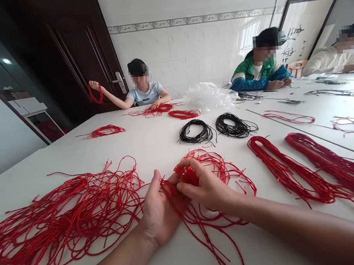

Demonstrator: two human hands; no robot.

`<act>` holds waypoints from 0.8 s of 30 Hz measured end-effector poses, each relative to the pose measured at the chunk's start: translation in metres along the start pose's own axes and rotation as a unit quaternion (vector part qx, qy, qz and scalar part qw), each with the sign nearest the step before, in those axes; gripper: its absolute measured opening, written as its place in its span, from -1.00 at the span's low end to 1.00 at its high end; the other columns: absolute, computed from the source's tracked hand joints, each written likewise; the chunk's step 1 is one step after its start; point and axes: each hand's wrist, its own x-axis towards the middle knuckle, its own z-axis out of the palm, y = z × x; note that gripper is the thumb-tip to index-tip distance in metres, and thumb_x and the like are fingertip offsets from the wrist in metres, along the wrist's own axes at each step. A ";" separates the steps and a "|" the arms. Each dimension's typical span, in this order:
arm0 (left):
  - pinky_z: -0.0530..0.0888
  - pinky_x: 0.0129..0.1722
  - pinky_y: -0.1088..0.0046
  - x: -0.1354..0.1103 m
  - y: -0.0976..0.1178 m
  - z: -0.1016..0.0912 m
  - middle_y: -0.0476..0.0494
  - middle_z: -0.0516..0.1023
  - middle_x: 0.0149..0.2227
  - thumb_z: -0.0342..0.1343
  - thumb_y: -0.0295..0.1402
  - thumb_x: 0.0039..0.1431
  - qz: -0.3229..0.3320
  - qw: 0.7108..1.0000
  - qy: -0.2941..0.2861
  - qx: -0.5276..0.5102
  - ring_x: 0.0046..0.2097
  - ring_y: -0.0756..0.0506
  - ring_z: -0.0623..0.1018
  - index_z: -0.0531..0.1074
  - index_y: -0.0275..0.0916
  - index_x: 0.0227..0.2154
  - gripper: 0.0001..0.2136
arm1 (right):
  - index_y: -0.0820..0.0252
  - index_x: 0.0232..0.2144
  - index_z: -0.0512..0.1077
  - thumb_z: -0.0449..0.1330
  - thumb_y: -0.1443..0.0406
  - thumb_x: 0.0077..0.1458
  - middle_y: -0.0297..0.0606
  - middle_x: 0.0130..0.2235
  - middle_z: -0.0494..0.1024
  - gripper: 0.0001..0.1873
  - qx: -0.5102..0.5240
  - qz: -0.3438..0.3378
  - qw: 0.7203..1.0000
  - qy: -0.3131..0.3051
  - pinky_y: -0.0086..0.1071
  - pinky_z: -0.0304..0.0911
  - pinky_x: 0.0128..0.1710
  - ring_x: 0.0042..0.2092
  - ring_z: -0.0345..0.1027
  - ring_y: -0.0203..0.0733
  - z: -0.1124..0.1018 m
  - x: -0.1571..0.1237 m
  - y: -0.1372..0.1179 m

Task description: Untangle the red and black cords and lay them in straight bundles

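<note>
Palm up, my left hand (160, 212) holds a bunch of red braided cords (173, 194) across its fingers, with the thumb raised. My right hand (206, 185) closes over the same red cords from the right, thumb and fingers bent around them. Loose ends hang from the hands down to the table, and more red cord (223, 163) lies just behind them. To the left of my left hand spreads a large tangled pile of red cords (79, 212). Part of my left fingers is hidden by the right hand and the cords.
Two black cord coils (196, 132) lie beyond my hands. Long red bundles (292, 173) rest at right. Clear plastic bags (211, 96) sit at the back of the white table (147, 142). Across it, a person (145, 92) lifts a red cord loop (95, 93); two others sit at right.
</note>
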 end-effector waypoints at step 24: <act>0.27 -0.35 0.52 -0.009 -0.018 0.007 -0.02 0.32 -0.51 0.03 -0.27 0.00 0.137 0.875 0.118 0.449 -0.32 -0.02 0.29 0.37 -0.25 -0.46 -0.85 | 0.17 -0.23 0.26 0.25 0.20 -0.25 -0.39 -0.47 0.36 -0.54 -0.173 -0.001 0.985 -0.023 -0.48 0.12 -0.51 -0.45 0.20 -0.35 -0.003 -0.002 -0.032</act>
